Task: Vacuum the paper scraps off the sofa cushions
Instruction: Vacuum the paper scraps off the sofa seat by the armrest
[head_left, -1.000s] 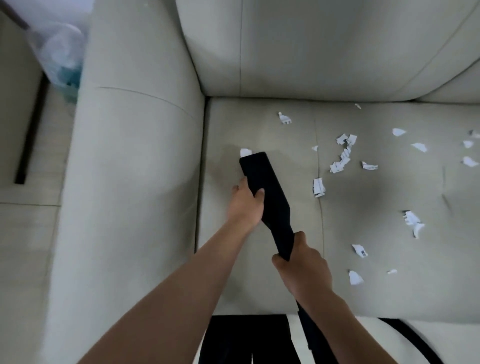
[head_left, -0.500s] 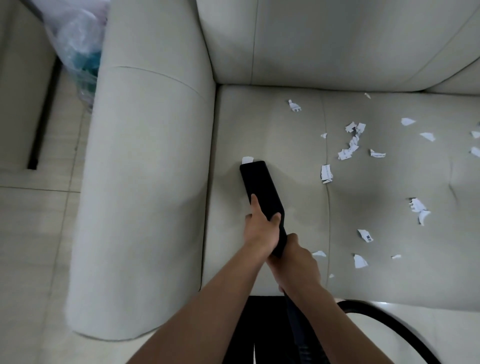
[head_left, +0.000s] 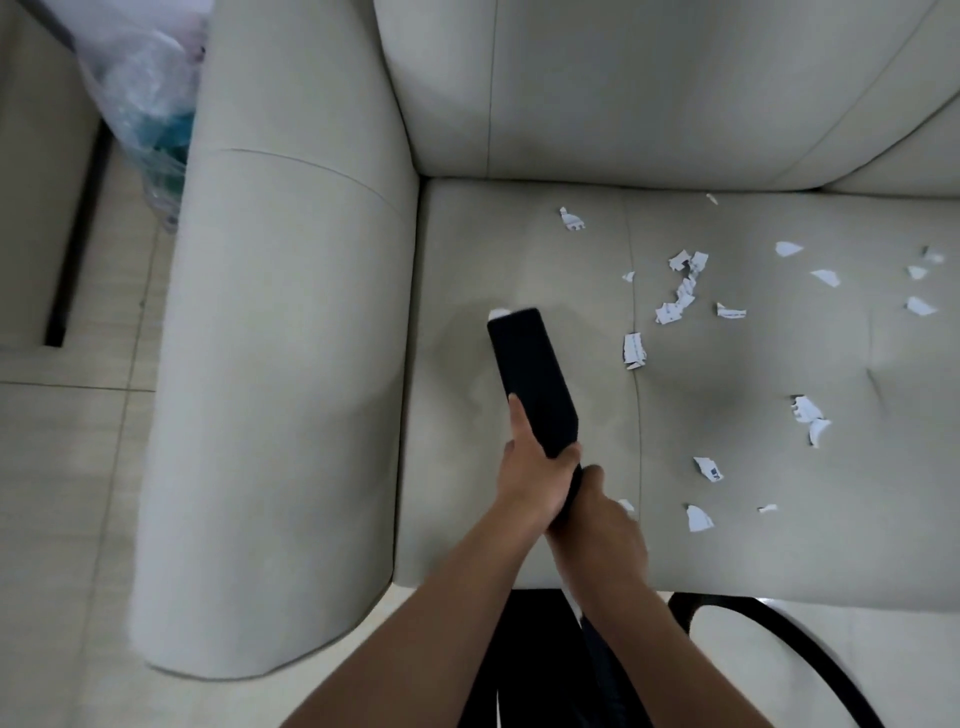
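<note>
A flat black vacuum nozzle (head_left: 530, 371) lies on the cream seat cushion (head_left: 519, 249) of the sofa, its tip touching one white paper scrap (head_left: 500, 313). My left hand (head_left: 535, 467) grips the nozzle's lower part. My right hand (head_left: 602, 525) holds the tube just behind it, the two hands touching. Several white paper scraps (head_left: 680, 291) lie scattered over the cushion to the right of the nozzle, more of these near the front edge (head_left: 698, 518).
The wide sofa armrest (head_left: 275, 364) rises left of the cushion, the backrest (head_left: 623, 88) behind it. A black vacuum hose (head_left: 810, 660) curves over the tiled floor at the bottom right. A clear plastic bag (head_left: 145, 98) stands beside the armrest at the top left.
My left hand slid down the nozzle toward my right hand until the two met. The view shifted so the sofa sits further right. The nozzle tip stays at the same scrap.
</note>
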